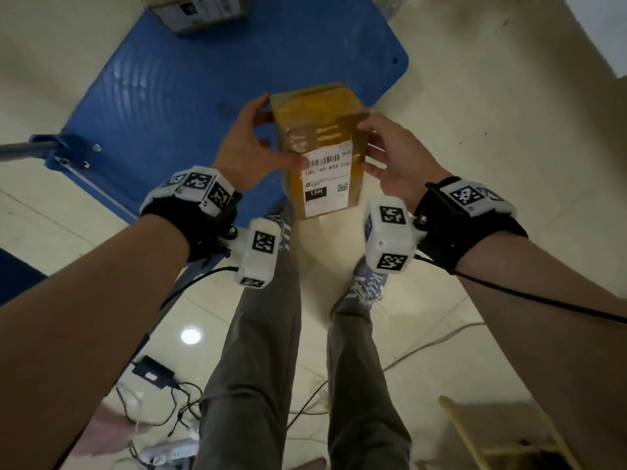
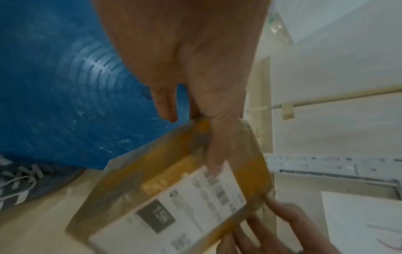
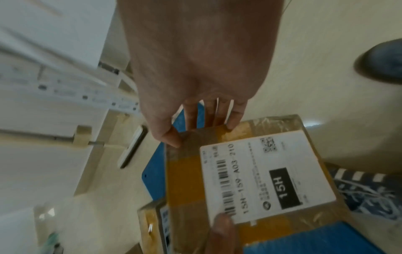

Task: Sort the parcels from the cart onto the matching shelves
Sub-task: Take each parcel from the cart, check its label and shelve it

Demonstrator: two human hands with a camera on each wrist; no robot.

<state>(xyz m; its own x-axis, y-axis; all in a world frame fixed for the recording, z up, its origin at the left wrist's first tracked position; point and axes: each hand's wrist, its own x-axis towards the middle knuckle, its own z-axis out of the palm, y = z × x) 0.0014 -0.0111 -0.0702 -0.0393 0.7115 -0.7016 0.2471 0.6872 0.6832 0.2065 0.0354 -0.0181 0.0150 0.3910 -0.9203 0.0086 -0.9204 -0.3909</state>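
A brown cardboard parcel wrapped in yellow tape carries a white label reading "15H 159 A03-210" with a black "15H" tag. I hold it in the air over the near corner of the blue cart. My left hand grips its left side, with the thumb on the label's barcode. My right hand grips the right side. In the left wrist view the parcel tilts under my thumb. In the right wrist view the label faces the camera. A second parcel lies at the cart's far end.
The cart's handle sticks out to the left. Cables and a black power adapter lie on the pale floor by my feet. A wooden rack stands at the bottom right. A white labelled shelf rail shows beyond the parcel.
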